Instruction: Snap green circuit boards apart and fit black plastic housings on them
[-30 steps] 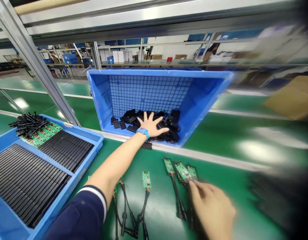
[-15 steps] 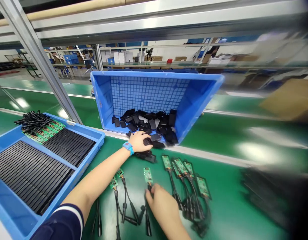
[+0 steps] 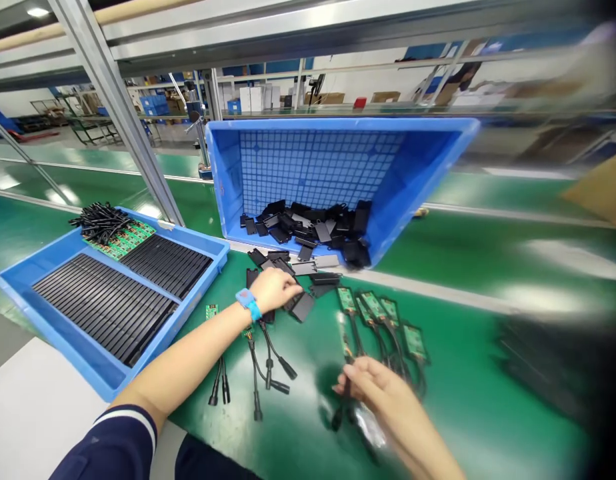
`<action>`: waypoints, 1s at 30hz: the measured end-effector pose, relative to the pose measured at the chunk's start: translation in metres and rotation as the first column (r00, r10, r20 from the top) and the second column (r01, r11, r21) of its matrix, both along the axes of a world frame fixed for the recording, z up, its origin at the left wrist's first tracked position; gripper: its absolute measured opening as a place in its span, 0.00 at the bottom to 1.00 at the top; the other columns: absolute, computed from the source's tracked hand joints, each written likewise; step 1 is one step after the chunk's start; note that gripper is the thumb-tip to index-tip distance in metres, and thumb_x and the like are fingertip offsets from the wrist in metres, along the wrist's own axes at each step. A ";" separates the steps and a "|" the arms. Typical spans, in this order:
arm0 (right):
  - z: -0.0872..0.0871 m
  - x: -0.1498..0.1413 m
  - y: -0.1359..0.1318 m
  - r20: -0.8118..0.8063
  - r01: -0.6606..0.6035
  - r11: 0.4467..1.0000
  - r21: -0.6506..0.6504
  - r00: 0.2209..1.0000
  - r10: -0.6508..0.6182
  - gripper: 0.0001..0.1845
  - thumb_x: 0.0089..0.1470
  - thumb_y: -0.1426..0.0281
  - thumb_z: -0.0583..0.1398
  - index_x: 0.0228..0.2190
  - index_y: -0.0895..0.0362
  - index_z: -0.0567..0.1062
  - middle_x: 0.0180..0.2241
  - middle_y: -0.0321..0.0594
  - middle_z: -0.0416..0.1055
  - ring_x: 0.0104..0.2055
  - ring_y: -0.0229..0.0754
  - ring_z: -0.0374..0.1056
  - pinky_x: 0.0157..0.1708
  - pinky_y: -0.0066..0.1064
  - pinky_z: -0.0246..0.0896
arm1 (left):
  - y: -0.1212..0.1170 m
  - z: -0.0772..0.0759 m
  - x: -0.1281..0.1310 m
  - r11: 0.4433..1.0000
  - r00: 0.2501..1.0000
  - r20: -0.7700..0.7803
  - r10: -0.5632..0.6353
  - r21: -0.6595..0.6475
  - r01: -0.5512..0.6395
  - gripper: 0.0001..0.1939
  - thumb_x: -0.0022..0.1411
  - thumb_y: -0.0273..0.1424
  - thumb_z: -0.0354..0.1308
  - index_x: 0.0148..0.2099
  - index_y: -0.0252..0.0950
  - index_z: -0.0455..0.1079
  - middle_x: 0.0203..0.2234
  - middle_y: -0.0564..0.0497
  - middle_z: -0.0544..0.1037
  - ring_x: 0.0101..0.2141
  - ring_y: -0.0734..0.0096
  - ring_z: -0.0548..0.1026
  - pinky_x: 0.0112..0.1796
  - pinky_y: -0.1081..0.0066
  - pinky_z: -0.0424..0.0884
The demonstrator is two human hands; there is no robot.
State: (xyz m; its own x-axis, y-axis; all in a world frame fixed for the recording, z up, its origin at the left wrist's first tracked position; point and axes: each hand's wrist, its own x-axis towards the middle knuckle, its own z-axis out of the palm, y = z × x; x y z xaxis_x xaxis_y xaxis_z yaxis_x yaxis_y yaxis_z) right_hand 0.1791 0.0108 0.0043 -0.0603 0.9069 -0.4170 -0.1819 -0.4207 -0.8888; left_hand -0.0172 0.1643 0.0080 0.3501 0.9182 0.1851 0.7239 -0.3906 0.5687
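Note:
My right hand [image 3: 381, 387] pinches the black cable of a small green circuit board [image 3: 346, 341], blurred by motion and held upright over the bench. Several similar boards with cables [image 3: 373, 307] lie just beyond it to the right. My left hand [image 3: 272, 292], wearing a blue watch, is curled over a spread of black plastic covers [image 3: 327, 261]; one dark cover [image 3: 303, 307] is at its fingertips. More cabled boards [image 3: 212, 312] lie below the left forearm, one partly hidden by it.
A blue crate [image 3: 343, 125] tipped on its side holds a heap of black covers [image 3: 293, 223]. At left, a blue tray [image 3: 223, 250] carries rows of black strips and boards with bundled cables. A metal post [image 3: 123, 107] rises behind the tray. Dark blurred pieces [image 3: 538, 367] lie at right.
My left hand has come out of the crate, and black covers now lie spread before it. My right hand let go of boards at right, then took another by its cable and moved it right.

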 end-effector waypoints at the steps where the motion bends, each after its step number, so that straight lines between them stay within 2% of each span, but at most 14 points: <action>1: 0.001 0.002 -0.002 -0.061 0.058 0.998 0.008 0.996 -0.057 0.15 0.38 0.61 0.66 0.21 0.58 0.69 0.20 0.35 0.70 0.26 0.37 0.67 0.34 0.30 0.63 | -0.008 -0.003 0.011 0.999 1.000 0.005 -0.022 -0.028 0.022 0.15 0.48 0.43 0.58 0.28 0.35 0.72 0.25 0.45 0.74 0.35 0.58 0.71 0.41 0.62 0.63; 4: -0.001 0.005 -0.009 -0.199 0.215 0.976 -0.024 0.956 -0.215 0.15 0.34 0.64 0.68 0.25 0.58 0.72 0.21 0.35 0.70 0.27 0.37 0.67 0.41 0.35 0.63 | -0.023 -0.013 0.042 0.996 0.999 0.049 0.003 -0.090 0.001 0.16 0.38 0.38 0.66 0.27 0.31 0.71 0.30 0.37 0.73 0.41 0.46 0.67 0.44 0.54 0.59; 6: -0.004 0.005 -0.013 -0.233 0.306 0.951 -0.056 0.922 -0.310 0.17 0.30 0.66 0.70 0.26 0.59 0.73 0.22 0.36 0.70 0.27 0.38 0.66 0.42 0.37 0.63 | -0.028 -0.015 0.054 0.990 0.993 0.112 0.034 -0.136 -0.019 0.14 0.38 0.32 0.66 0.29 0.30 0.70 0.33 0.35 0.72 0.45 0.43 0.64 0.47 0.52 0.56; 9: -0.008 0.004 -0.021 -0.259 0.353 0.933 -0.065 0.897 -0.357 0.17 0.30 0.67 0.70 0.26 0.59 0.74 0.20 0.35 0.69 0.26 0.37 0.65 0.37 0.35 0.65 | -0.038 -0.010 0.054 0.974 0.964 0.258 0.063 -0.227 -0.003 0.12 0.45 0.33 0.62 0.33 0.32 0.69 0.36 0.38 0.71 0.46 0.48 0.64 0.48 0.54 0.56; 12: -0.005 -0.002 -0.031 -0.308 0.316 0.948 -0.026 0.900 -0.308 0.13 0.37 0.66 0.68 0.26 0.57 0.72 0.18 0.32 0.65 0.22 0.33 0.60 0.25 0.27 0.63 | -0.065 -0.001 0.041 0.938 0.905 0.416 0.086 -0.341 0.068 0.16 0.57 0.37 0.48 0.44 0.33 0.64 0.37 0.41 0.72 0.40 0.59 0.70 0.40 0.59 0.65; 13: -0.004 -0.005 -0.033 -0.320 0.301 0.954 -0.005 0.903 -0.287 0.12 0.39 0.65 0.67 0.26 0.57 0.72 0.18 0.31 0.63 0.20 0.32 0.58 0.21 0.25 0.59 | -0.076 0.002 0.037 0.903 0.850 0.515 0.111 -0.409 0.130 0.16 0.59 0.36 0.43 0.47 0.34 0.61 0.39 0.42 0.72 0.38 0.62 0.71 0.38 0.60 0.67; 14: -0.003 -0.010 -0.035 -0.325 0.283 0.959 0.015 0.908 -0.263 0.12 0.41 0.64 0.66 0.25 0.58 0.71 0.18 0.31 0.62 0.19 0.31 0.57 0.19 0.23 0.56 | -0.089 0.004 0.033 0.845 0.750 0.640 0.167 -0.484 0.225 0.16 0.60 0.33 0.41 0.49 0.35 0.58 0.41 0.42 0.71 0.37 0.64 0.72 0.36 0.60 0.68; 16: -0.002 -0.019 -0.037 -0.310 0.233 0.972 0.034 0.927 -0.211 0.12 0.44 0.62 0.64 0.23 0.58 0.70 0.16 0.31 0.59 0.18 0.30 0.54 0.17 0.22 0.51 | -0.111 0.007 0.029 0.682 0.417 0.830 0.371 -0.548 0.483 0.15 0.58 0.29 0.41 0.49 0.37 0.56 0.44 0.43 0.69 0.39 0.64 0.72 0.37 0.58 0.68; 17: -0.002 -0.024 -0.037 -0.297 0.205 0.978 0.031 0.936 -0.186 0.13 0.45 0.62 0.63 0.22 0.59 0.70 0.15 0.31 0.58 0.18 0.30 0.53 0.17 0.23 0.49 | -0.120 0.008 0.028 0.613 0.235 0.843 0.483 -0.517 0.597 0.16 0.56 0.28 0.43 0.48 0.38 0.56 0.45 0.44 0.69 0.40 0.64 0.72 0.38 0.57 0.68; 18: -0.003 -0.028 -0.037 -0.283 0.178 0.984 0.021 0.945 -0.165 0.14 0.45 0.61 0.63 0.22 0.59 0.70 0.15 0.31 0.58 0.17 0.30 0.52 0.17 0.23 0.48 | -0.127 0.008 0.028 0.574 0.094 0.819 0.565 -0.472 0.669 0.16 0.55 0.27 0.44 0.47 0.39 0.56 0.45 0.44 0.69 0.40 0.63 0.71 0.38 0.57 0.67; 20: -0.006 -0.035 -0.038 -0.263 0.146 0.989 -0.003 0.954 -0.142 0.14 0.45 0.60 0.63 0.23 0.59 0.70 0.14 0.31 0.57 0.17 0.30 0.52 0.16 0.23 0.46 | -0.135 0.010 0.028 0.573 -0.038 0.780 0.625 -0.425 0.701 0.16 0.54 0.26 0.44 0.47 0.39 0.55 0.44 0.43 0.69 0.42 0.61 0.71 0.39 0.58 0.66; 22: -0.008 -0.038 -0.038 -0.243 0.134 0.991 -0.021 0.961 -0.135 0.15 0.44 0.60 0.63 0.23 0.59 0.70 0.14 0.31 0.57 0.17 0.30 0.52 0.16 0.23 0.45 | -0.138 0.011 0.028 0.589 -0.072 0.771 0.632 -0.418 0.692 0.16 0.55 0.26 0.44 0.48 0.38 0.55 0.44 0.42 0.69 0.44 0.58 0.70 0.39 0.58 0.65; 24: -0.007 -0.040 -0.039 -0.223 0.126 0.992 -0.029 0.966 -0.130 0.16 0.43 0.59 0.63 0.23 0.59 0.69 0.14 0.31 0.57 0.16 0.30 0.51 0.16 0.23 0.45 | -0.139 0.012 0.027 0.597 -0.061 0.781 0.622 -0.422 0.683 0.16 0.55 0.25 0.44 0.48 0.37 0.55 0.44 0.40 0.69 0.44 0.57 0.70 0.40 0.57 0.64; 30: -0.003 -0.043 -0.038 -0.188 0.109 0.992 -0.067 0.975 -0.120 0.17 0.43 0.58 0.63 0.21 0.59 0.68 0.13 0.30 0.56 0.15 0.29 0.49 0.15 0.22 0.42 | -0.142 0.015 0.027 0.647 0.060 0.813 0.579 -0.504 0.572 0.16 0.57 0.28 0.51 0.48 0.37 0.56 0.44 0.41 0.70 0.43 0.58 0.71 0.40 0.59 0.65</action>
